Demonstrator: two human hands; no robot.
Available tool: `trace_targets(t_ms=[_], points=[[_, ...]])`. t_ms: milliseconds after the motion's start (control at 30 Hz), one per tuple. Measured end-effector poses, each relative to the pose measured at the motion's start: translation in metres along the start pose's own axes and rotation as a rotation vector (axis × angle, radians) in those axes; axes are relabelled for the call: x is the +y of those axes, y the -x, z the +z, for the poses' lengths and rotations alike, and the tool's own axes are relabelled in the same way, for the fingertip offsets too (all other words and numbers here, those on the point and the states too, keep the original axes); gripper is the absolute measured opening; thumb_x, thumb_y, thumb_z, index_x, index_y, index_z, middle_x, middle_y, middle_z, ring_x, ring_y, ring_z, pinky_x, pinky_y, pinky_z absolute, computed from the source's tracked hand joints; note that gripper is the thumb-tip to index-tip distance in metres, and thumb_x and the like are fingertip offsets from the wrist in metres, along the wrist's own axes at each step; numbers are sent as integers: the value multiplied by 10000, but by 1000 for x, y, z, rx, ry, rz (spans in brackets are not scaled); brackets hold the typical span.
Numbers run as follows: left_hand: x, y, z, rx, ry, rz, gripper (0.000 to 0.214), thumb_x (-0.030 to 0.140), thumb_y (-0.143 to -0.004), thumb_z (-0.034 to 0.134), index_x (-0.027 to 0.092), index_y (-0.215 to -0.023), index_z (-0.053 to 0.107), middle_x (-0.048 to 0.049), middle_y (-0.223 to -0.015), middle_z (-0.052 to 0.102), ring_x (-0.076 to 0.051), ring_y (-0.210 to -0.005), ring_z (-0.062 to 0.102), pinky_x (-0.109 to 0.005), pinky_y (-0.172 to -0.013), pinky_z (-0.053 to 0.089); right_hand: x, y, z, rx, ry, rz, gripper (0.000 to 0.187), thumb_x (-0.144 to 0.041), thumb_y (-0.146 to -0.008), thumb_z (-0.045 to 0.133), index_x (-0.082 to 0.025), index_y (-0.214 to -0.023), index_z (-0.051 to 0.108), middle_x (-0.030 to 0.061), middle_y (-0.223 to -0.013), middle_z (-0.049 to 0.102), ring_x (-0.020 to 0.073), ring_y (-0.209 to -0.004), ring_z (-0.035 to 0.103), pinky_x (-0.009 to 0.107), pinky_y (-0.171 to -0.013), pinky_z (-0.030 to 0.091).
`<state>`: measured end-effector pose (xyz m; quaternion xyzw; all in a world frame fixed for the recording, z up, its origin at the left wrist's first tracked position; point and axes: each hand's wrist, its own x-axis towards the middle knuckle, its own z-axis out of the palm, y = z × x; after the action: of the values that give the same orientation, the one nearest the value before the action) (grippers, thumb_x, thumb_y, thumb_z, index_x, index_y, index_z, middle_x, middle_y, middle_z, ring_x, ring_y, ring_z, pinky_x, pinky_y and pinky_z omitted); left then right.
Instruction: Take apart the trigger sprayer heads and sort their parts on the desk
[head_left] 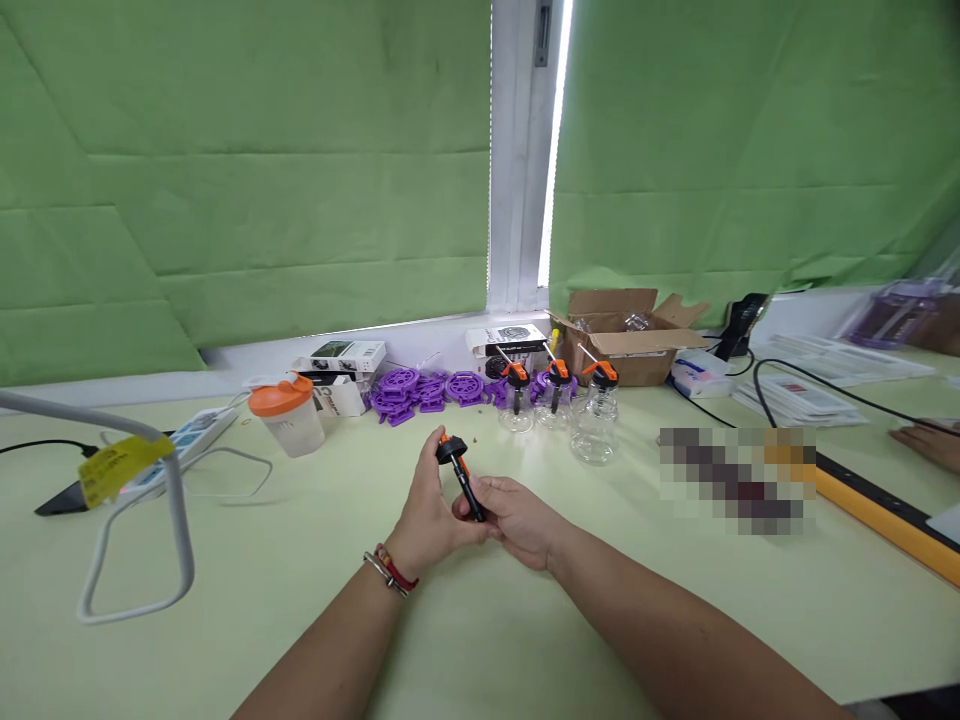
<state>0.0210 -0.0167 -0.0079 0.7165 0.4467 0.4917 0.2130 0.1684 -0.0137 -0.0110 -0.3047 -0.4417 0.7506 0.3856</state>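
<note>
Both of my hands meet over the table, closed around a black-and-orange bottle cap [451, 449] with a long black stem. My left hand [429, 515] has its index finger up by the cap and its thumb stretched toward the stem's lower end. Pinching near the bottom of the stem is my right hand [517, 520]; its lower fingers are partly hidden. The cap is tilted, with its top toward the upper left. Beyond my hands stand three clear bottles [594, 432] wearing similar black-and-orange caps with thin white straws.
Purple plastic parts [394, 393] are piled along the wall near an open cardboard box [634, 360]. An orange-lidded cup [292, 428] stands left, near a power strip [196, 440] and a grey bent tube [180, 530]. At right lie a yellow-black bar [862, 508] and another person's hand [926, 442].
</note>
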Motion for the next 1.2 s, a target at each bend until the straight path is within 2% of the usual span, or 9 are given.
trace_targets(t_ms=[100,200,300,433,633,833,933,1067,1200], points=[[5,0,-2,-29,-37,18,1082,296,-443,817,233,-1365,254,-117,-1294,396,-324,-1167,451,-482,-975,378,1,1,-1,-55,-51,26,424,-546,-729,631,-124,-696,623,2,-657,547,67,-493,415,242,-521,328],[9,-1,-2,-2,-112,38,989,258,-465,773,207,-1313,267,-118,-1260,395,-302,-1157,440,-460,-972,385,4,0,-3,-57,-35,23,430,-554,-734,619,-125,-712,644,11,-664,557,86,-523,449,254,-537,346],[8,-3,0,47,-222,53,895,264,-466,743,184,-1241,303,-123,-1203,413,-299,-1129,441,-461,-952,397,4,-1,-2,33,56,-69,395,-523,-737,634,-143,-832,683,31,-766,618,103,-609,494,254,-589,370],[1,-5,4,100,-346,56,766,317,-467,728,171,-1130,372,-116,-1101,457,-298,-1055,466,-461,-901,423,3,-4,0,123,136,-155,426,-468,-687,698,-188,-1007,685,55,-969,667,162,-840,551,285,-738,406],[-4,-6,10,112,-430,86,651,235,-461,671,177,-1054,410,-102,-1031,485,-286,-994,476,-442,-862,435,5,-8,-2,176,201,-116,428,-441,-609,732,-156,-927,719,64,-936,686,198,-869,566,327,-787,416],[-9,-7,13,90,-475,78,587,205,-468,649,184,-1006,416,-94,-977,496,-280,-938,478,-444,-833,434,7,-10,-5,139,229,-159,349,-354,-678,663,-147,-955,719,64,-945,694,216,-947,576,339,-861,417],[-13,-8,14,89,-488,61,594,209,-463,651,193,-1007,413,-91,-980,495,-289,-943,483,-453,-836,424,7,-10,-6,223,315,-173,329,-313,-698,629,-146,-969,708,65,-1022,677,224,-982,570,342,-874,421],[-19,-10,14,94,-513,51,583,227,-474,653,193,-1007,418,-90,-975,498,-297,-952,486,-458,-848,410,8,-11,-8,195,488,-214,273,-269,-720,582,-170,-938,715,66,-1203,598,234,-1050,556,343,-882,437],[-25,-11,14,81,-528,36,601,238,-465,654,186,-1018,423,-96,-990,506,-298,-955,485,-457,-853,402,13,-18,-13,301,693,-307,326,-210,-731,558,-191,-1029,689,78,-1297,532,238,-1200,472,374,-1003,368]])
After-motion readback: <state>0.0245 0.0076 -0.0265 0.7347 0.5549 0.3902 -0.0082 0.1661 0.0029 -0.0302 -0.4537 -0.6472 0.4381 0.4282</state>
